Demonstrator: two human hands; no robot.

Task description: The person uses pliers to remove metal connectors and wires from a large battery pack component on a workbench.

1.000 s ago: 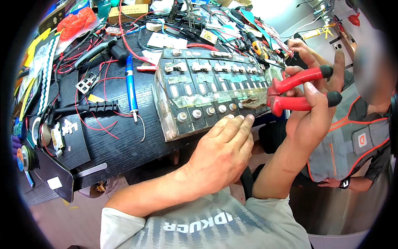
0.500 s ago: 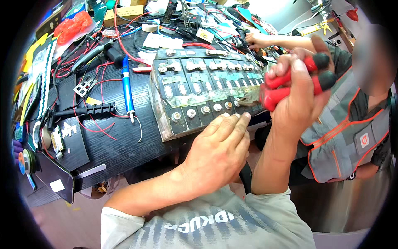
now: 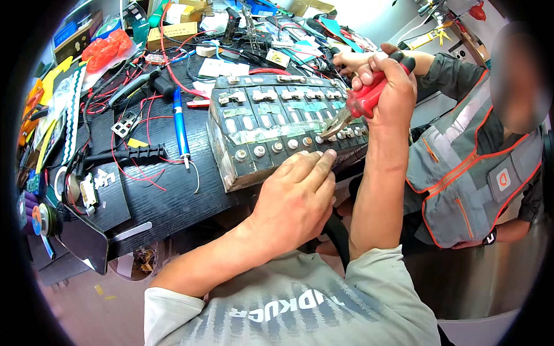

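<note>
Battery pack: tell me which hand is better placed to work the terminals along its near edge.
Probably the right hand: it grips the red-handled pliers, whose tips sit at the terminals on the battery pack. The left hand lies flat on the pack's near edge, holding no tool.

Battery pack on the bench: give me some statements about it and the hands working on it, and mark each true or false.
1. The right hand grips red-handled pliers. True.
2. The pliers' nose points at the near row of terminals on the battery pack. True.
3. The left hand holds a blue screwdriver. False: it rests on the pack's near edge, and the blue-handled tool lies apart on the dark table.
4. The pack stands upright on its end. False: it lies flat, terminals upward.
5. A co-worker in a grey and orange vest sits to the right. True.
</note>
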